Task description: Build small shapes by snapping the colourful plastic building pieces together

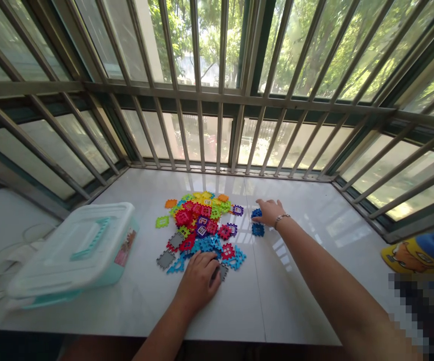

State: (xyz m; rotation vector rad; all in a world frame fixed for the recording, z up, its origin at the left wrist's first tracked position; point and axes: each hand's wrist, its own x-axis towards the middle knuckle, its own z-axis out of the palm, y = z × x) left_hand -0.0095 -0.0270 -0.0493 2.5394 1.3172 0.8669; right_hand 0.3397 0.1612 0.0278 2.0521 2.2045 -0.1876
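Observation:
Many colourful plastic interlocking building tiles (192, 215) with toothed edges lie in a loose pile, some with window patterns. My left hand (199, 275) rests palm down at the pile's near edge, its thumb apart from the bent fingers. Light-blue tiles (207, 243) lie by its fingertips, and a grey tile (223, 272) shows beside its thumb. To the right of the pile, my right hand (270, 211) has thumb and fingers around a dark-blue tile (256, 213) at the tabletop. A second dark-blue tile (258, 230) lies just nearer to me.
A lidded plastic box (62, 250) with a teal handle stands on the left of the glossy white surface (134, 306). A yellow-and-blue cartoon object (420, 253) sits at the right edge. Window bars (220, 130) enclose the far side.

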